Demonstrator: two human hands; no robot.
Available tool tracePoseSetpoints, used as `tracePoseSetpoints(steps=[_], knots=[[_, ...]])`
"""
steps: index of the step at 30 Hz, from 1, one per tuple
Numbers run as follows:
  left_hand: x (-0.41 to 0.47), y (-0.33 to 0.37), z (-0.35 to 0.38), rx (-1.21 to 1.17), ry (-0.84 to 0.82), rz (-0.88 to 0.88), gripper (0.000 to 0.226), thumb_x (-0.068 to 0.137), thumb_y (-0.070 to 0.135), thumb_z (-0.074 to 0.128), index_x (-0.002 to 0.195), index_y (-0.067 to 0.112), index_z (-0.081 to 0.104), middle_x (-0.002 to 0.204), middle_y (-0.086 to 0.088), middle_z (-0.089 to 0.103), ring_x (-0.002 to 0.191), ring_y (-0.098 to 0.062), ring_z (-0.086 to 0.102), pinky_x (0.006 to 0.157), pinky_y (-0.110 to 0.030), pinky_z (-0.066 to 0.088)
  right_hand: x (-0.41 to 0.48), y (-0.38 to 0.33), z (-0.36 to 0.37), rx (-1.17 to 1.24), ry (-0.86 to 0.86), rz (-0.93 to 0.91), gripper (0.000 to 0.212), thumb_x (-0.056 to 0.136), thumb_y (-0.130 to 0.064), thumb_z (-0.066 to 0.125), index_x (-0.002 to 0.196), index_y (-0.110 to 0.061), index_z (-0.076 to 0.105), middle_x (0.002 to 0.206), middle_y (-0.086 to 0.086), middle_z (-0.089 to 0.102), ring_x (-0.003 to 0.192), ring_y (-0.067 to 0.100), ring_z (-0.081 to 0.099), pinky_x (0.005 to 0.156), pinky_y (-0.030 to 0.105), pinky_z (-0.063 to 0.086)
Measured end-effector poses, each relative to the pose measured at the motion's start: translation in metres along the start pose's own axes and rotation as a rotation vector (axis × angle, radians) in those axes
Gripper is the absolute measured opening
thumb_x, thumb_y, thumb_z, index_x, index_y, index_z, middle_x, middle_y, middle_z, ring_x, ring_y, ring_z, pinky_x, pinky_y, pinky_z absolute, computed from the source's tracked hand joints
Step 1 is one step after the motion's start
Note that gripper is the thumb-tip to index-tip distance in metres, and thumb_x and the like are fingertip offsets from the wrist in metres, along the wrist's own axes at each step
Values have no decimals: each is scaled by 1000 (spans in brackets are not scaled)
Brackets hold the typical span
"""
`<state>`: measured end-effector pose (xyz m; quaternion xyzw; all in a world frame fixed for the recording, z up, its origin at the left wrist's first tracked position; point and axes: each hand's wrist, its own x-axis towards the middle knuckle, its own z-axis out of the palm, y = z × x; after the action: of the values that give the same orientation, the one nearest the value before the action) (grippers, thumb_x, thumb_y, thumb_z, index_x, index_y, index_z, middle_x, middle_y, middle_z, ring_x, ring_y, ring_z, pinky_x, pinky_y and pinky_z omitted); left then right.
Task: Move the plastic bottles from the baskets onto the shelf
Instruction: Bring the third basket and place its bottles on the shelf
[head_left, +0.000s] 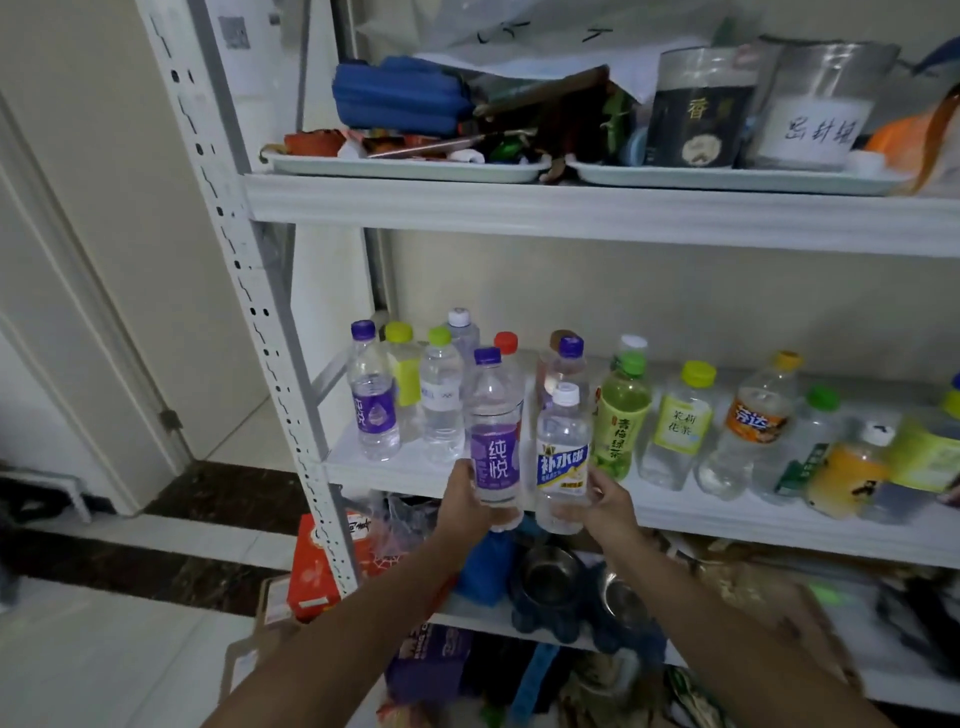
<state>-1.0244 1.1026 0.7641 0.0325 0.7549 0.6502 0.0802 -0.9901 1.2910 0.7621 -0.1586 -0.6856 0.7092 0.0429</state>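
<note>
Fingers of my left hand curl round the lower half of a purple-capped bottle, thumb on the near side, the rest hidden behind the plastic. Right hand grips a white-capped bottle the same way, low down, below its blue and yellow label. Both bottles are clear, upright and just beside each other, held in the air in front of the near edge of the middle shelf; their bases hang a little below that edge. Cannot tell whether the two bottles touch. On the shelf board behind them, left side: a cluster of standing bottles, among them a second purple-label bottle, a clear bottle with a lime cap, one with a white cap and one with a red cap further back. Right side: a row running off to the right, starting with a green tea bottle, then a yellow-label bottle, an orange-label bottle and an orange-filled bottle nearer the edge. Shelf above carries two pale trays loaded with odds and ends, a blue pouch, a dark canister and a jar with a handwritten label. Shelf below: a red box at the left post, metal bowls under my wrists.
</note>
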Motion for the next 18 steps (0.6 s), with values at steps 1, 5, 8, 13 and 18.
tracePoseSetpoints(steps=[1, 5, 8, 13, 18], knots=[[7, -2, -2, 37, -3, 1, 60, 62, -1, 83, 107, 16, 47, 104, -8, 63, 94, -28, 64, 71, -41, 58, 5, 1, 4, -6, 22, -7, 78, 62, 15, 78, 133, -4, 51, 123, 7, 64, 110, 23, 61, 66, 14, 54], [28, -12, -5, 199, 16, 85, 67, 61, 8, 85, 115, 16, 47, 110, 0, 59, 101, -21, 58, 82, -35, 50, 16, 4, 11, -6, 103, -30, 78, 61, 17, 77, 133, 0, 50, 125, 12, 62, 112, 26, 59, 66, 13, 54], [37, -10, -3, 268, 18, 146, 66, 65, 6, 83, 119, 14, 45, 109, 4, 56, 99, -14, 54, 74, -20, 41, 22, 7, 13, 6, 127, -30, 76, 62, 18, 76, 132, -2, 51, 124, 12, 63, 108, 25, 60, 67, 14, 54], [52, -15, -2, 258, 0, 164, 65, 66, 4, 81, 119, 16, 45, 113, 2, 58, 102, -15, 56, 79, -24, 47, 27, 5, 16, -33, 137, -42, 74, 62, 21, 74, 129, -1, 52, 116, 12, 65, 94, 17, 63, 67, 12, 53], [62, -20, 1, 183, -19, 153, 66, 66, -1, 81, 118, 15, 45, 112, -1, 58, 103, -17, 57, 82, -26, 48, 30, 3, 19, -56, 149, -47, 71, 63, 24, 72, 127, 3, 50, 111, 11, 65, 87, 7, 62, 63, 10, 51]])
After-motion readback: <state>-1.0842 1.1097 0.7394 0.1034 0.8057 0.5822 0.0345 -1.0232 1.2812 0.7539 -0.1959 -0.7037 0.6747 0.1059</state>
